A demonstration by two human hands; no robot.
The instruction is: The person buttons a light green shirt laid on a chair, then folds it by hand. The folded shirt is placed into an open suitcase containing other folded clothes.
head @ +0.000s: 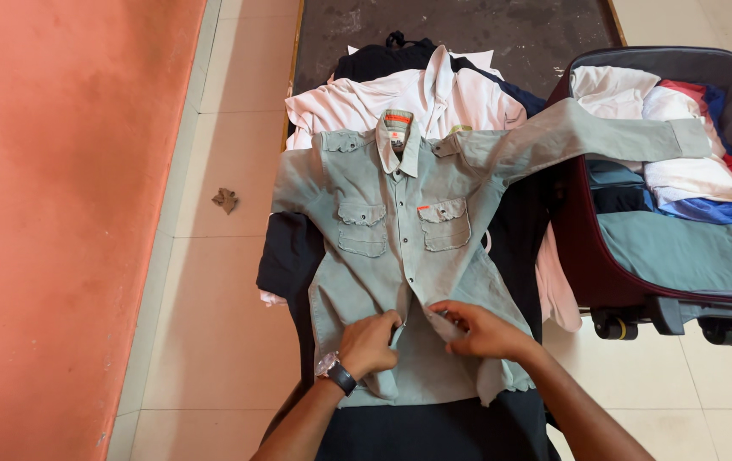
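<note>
- The grey-green shirt (400,256) lies face up on a pile of clothes in front of me, collar away from me, one sleeve stretched out to the right over the rim of the suitcase (575,256).
- My left hand (368,341) and right hand (481,329) meet low on the shirt's front opening; each has its fingers curled and pinching an edge of the cloth there.
- By my reading, the upper front is already closed and flat, the bottom part is what I am fastening, and no folding has begun: both sleeves are still spread.
- Under the shirt sit a white shirt (400,98) and dark garments (298,248).
- The suitcase stands open on my right, partly filled with folded clothes.
- Everything rests on a pale tiled floor (212,324); a red strip (50,213) runs along the left, a dark mat (468,26) lies ahead, and a dry leaf (226,200) sits on the tiles.
</note>
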